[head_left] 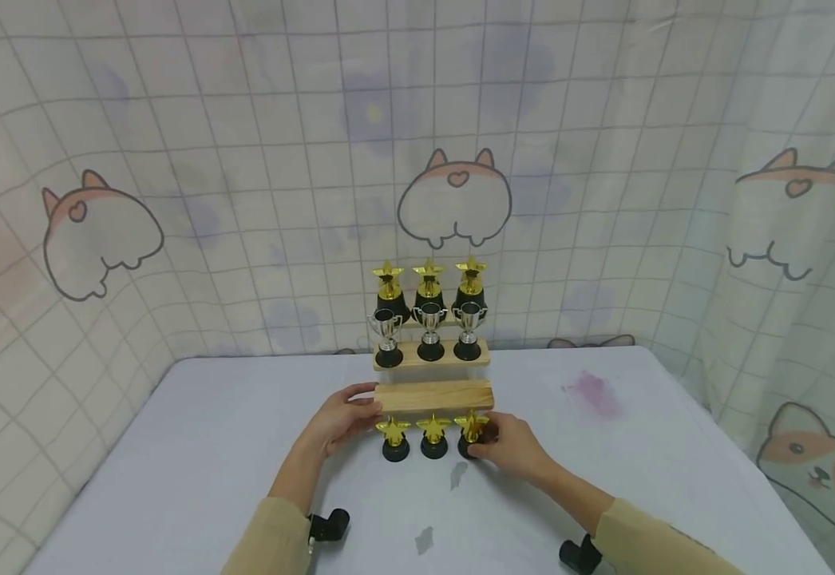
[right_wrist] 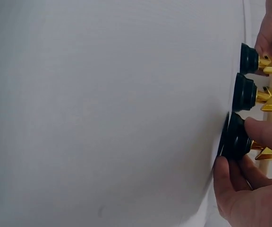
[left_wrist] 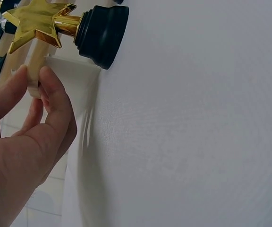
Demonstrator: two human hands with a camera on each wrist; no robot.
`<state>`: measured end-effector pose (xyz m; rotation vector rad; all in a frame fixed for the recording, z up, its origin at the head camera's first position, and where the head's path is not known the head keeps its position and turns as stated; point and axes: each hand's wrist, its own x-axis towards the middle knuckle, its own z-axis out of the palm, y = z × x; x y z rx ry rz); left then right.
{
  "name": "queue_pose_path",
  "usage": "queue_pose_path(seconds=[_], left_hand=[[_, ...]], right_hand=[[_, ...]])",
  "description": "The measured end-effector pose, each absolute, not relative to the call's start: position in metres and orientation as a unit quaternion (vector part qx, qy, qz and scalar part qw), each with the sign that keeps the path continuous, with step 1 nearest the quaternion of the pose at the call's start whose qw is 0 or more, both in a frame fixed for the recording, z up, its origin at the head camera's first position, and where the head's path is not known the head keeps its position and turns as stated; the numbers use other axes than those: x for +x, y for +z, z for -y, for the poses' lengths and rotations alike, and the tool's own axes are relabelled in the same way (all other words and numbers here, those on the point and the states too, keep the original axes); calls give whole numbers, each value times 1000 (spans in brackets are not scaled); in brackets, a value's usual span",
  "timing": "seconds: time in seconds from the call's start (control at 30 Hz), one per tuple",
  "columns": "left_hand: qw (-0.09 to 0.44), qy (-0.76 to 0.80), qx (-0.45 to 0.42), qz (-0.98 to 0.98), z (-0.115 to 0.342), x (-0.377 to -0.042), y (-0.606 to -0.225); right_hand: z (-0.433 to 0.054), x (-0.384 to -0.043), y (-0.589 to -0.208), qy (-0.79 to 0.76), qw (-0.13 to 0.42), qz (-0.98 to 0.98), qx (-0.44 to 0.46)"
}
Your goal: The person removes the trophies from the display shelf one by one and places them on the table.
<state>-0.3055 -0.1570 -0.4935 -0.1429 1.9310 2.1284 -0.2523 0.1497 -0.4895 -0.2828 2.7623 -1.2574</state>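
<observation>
Three gold star trophies with black bases stand in a row on the white table, in front of a tiered wooden stand. My right hand (head_left: pixel 514 447) grips the rightmost star trophy (head_left: pixel 471 431) by its black base, thumb on one side and fingers on the other. Beside it are the middle star trophy (head_left: pixel 433 435) and the left one (head_left: pixel 393 438). My left hand (left_wrist: pixel 37 127) pinches the left end of the stand's lowest wooden shelf (head_left: pixel 433 396) between thumb and fingers. That shelf has a bare top.
On the middle shelf (head_left: pixel 432 363) stand three silver cup trophies (head_left: pixel 430 329). Behind them, three larger gold star trophies (head_left: pixel 429 291) occupy the top tier. A grid-patterned curtain (head_left: pixel 281 160) hangs behind and beside the table (head_left: pixel 245 423).
</observation>
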Motion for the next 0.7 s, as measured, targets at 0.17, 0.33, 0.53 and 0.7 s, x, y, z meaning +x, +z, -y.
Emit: queue_pose_path(seconds=[0.17,0.33,0.53,0.7], left_hand=[[136,734,-50,-663,157,-306,-494],[123,736,-50,-663,157,-306,-492],[133,730,-47,-668,159,-305,-491],[131,732,-37,-668,158,-304,-492]], right_hand=[[-149,-251,-492,-396,42,-912,-96],[-149,-254,-492,-389,25,-914,-116],[-149,-254,-494,-386,29,-914,-120],[-151,-253,-494,-390,28,-912,-121]])
